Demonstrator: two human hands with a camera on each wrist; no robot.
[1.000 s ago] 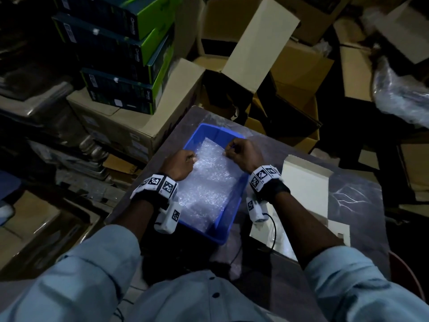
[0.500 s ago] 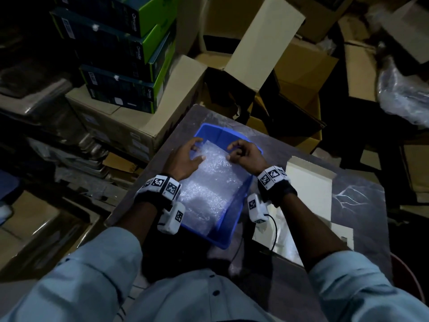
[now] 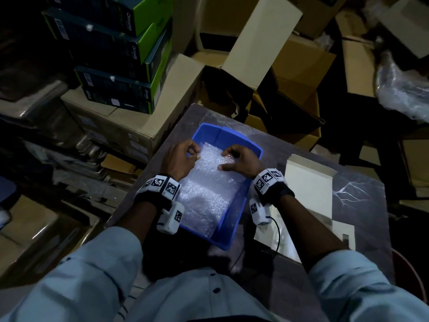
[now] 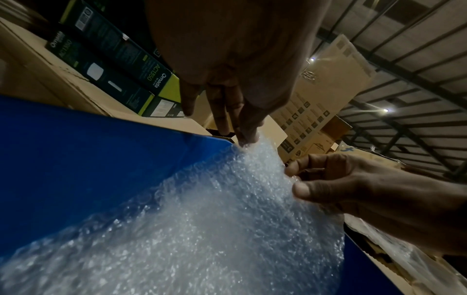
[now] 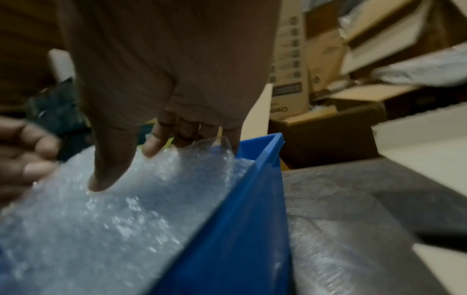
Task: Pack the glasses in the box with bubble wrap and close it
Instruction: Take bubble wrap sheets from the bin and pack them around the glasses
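A blue plastic bin (image 3: 241, 206) stands on the dark table (image 3: 362, 205), and a sheet of bubble wrap (image 3: 209, 189) lies in it and covers its inside. No glasses show in any view. My left hand (image 3: 193, 152) pinches the wrap's far left edge, and the left wrist view shows its fingertips (image 4: 242, 137) on the wrap (image 4: 215, 229) by the bin wall (image 4: 88, 159). My right hand (image 3: 224, 160) grips the far right edge. In the right wrist view its fingers (image 5: 189, 135) curl over the wrap (image 5: 113, 209) with the thumb laid on top.
A flat white carton (image 3: 308, 182) lies on the table right of the bin, with a shiny clear sheet (image 5: 341, 259) beside it. Open cardboard boxes (image 3: 297, 73) crowd behind the table. Green and black boxes (image 3: 120, 66) are stacked at back left.
My left hand opened its fingers, then curled them again on the wrap's far edge. My right hand has stayed on the far right edge, and its thumb now stretches out over the wrap.
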